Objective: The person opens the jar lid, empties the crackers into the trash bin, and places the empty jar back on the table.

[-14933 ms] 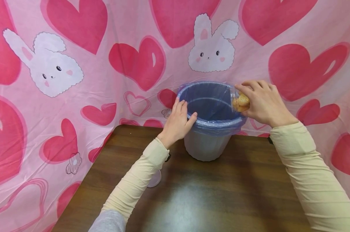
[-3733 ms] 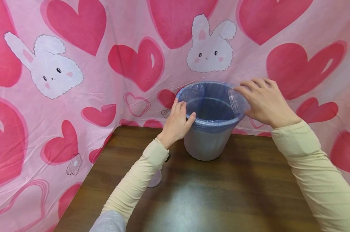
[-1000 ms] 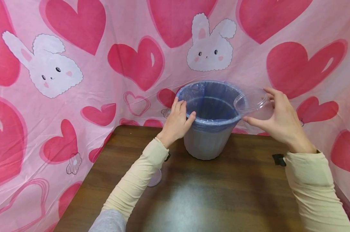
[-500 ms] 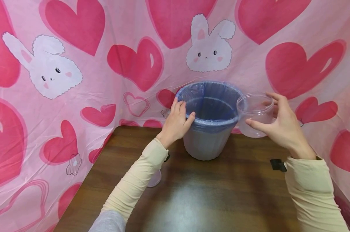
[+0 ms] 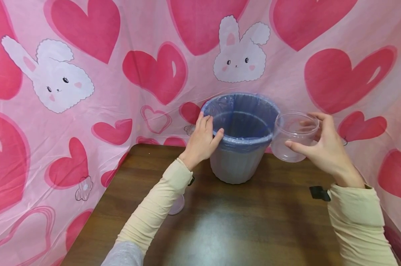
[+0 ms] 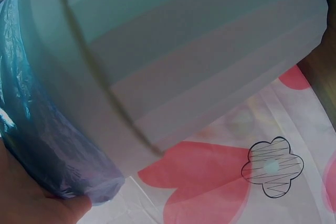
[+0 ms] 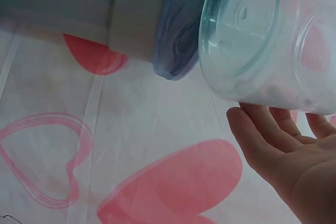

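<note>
A grey trash can (image 5: 237, 166), lined with a blue plastic bag (image 5: 245, 143), stands upright at the back of the table. My left hand (image 5: 202, 142) grips its left rim over the folded bag; the left wrist view shows fingers (image 6: 73, 208) against the bag's outer edge. Just right of the can, my right hand (image 5: 331, 149) holds a clear plastic jar (image 5: 287, 147) from its right side, thumb on the near wall. The jar's open mouth faces up, and nothing shows inside it. In the right wrist view, fingers (image 7: 257, 135) lie along the jar's wall.
A round translucent lid (image 5: 177, 205) lies on the brown wooden table (image 5: 253, 221), partly hidden by the left forearm. Pink cloth (image 5: 154, 22) with hearts and rabbits hangs close behind the can and on both sides.
Earlier the jar, with yellowish pieces in it, was tipped over the can; later it was tipped there empty. My right hand has since turned it upright and lowered it rightward. My left hand stayed.
</note>
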{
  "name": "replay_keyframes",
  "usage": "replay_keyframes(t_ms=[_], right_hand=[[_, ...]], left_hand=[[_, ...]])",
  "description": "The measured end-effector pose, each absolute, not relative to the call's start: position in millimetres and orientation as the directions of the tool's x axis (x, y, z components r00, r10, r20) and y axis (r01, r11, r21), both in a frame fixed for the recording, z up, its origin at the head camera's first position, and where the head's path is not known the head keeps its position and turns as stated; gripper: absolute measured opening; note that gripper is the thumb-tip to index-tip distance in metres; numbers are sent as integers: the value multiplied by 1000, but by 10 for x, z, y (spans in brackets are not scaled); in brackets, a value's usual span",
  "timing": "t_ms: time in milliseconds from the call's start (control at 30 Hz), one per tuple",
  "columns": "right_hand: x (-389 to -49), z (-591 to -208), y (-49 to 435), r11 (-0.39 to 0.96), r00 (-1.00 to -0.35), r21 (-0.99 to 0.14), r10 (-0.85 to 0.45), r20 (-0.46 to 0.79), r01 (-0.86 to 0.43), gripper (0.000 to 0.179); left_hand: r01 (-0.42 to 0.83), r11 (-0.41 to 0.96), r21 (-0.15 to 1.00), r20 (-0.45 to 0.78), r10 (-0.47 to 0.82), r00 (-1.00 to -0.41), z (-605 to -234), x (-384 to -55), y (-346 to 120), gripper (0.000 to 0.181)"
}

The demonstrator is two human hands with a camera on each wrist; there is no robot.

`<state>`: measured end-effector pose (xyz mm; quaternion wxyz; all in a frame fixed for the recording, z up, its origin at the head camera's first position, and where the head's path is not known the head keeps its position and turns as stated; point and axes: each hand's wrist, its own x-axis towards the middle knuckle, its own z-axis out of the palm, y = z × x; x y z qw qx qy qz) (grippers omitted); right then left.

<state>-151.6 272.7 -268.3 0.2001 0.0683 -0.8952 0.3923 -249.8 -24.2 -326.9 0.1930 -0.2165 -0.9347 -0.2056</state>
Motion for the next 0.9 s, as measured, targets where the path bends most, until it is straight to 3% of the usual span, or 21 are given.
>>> replay_keyframes(t_ms=[900], right_hand=[[-1326, -2859, 2643, 652, -900, -672, -36, 434, -350, 80]], left_hand=[[486, 821, 300, 461, 321, -827, -3276, -2505, -244, 68]])
